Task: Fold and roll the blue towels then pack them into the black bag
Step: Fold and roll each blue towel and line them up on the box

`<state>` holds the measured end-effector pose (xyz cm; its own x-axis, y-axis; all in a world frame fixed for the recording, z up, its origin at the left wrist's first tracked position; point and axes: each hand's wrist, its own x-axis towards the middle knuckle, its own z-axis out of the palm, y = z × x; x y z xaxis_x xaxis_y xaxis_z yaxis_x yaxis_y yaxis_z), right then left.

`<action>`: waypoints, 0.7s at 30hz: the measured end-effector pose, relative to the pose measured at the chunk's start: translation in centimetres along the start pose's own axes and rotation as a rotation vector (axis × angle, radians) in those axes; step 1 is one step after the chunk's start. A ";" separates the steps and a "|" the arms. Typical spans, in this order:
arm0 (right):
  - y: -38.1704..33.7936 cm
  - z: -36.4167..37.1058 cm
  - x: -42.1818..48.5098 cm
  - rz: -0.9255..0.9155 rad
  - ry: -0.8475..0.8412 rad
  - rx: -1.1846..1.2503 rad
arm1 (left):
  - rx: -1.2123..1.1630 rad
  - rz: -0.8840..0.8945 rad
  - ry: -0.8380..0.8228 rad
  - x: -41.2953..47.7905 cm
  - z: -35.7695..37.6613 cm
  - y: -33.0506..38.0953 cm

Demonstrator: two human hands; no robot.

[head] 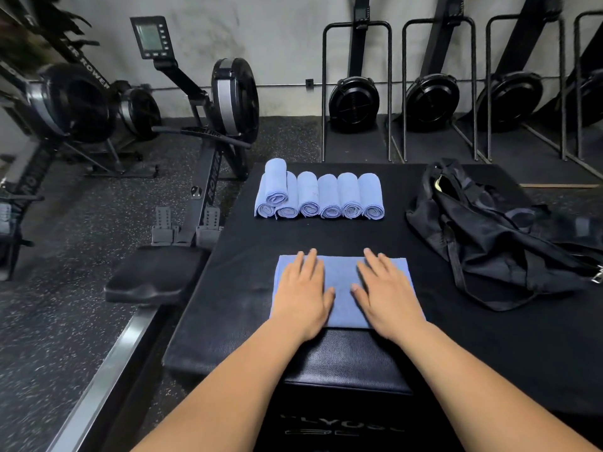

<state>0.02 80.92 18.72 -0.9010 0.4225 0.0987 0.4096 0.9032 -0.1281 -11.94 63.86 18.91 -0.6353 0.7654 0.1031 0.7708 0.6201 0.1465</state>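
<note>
So, left hand (305, 290) and right hand (388, 290) pressed flat on folded blue towel (342, 277), fingers (310, 264) straight. Seven rolled towels (318, 197) behind, black bag (489, 236) right. "ROWER" on rowing machine (213, 177).

A black padded platform (359, 236) with a textured top is shown from above. A folded blue towel (342, 288) is spread flat near the front edge, roughly at the centre. Towards the back edge, six rolled blue towels (329, 195) are laid side by side in a touching row, their spiral ends turned to the viewer; a seventh roll (276, 181) is stacked on the two leftmost. A crumpled black bag (489, 243) is slumped on the right side, with straps trailing forward.
</note>
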 end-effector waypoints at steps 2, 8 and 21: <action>0.0 0.7 -0.3 -0.027 -0.115 -0.023 | 0.011 0.001 -0.118 -0.1 0.6 0.2; 2.4 0.6 -1.3 0.037 -0.118 -0.021 | 0.061 -0.041 -0.137 -1.0 0.9 -2.5; 1.3 0.3 -2.8 0.111 -0.160 -0.016 | 0.059 -0.102 -0.065 -3.7 1.0 -3.4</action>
<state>3.04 80.83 17.97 -0.8609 0.5034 -0.0736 0.5087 0.8534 -0.1138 -12.16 59.10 17.00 -0.7076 0.7061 0.0265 0.7049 0.7029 0.0947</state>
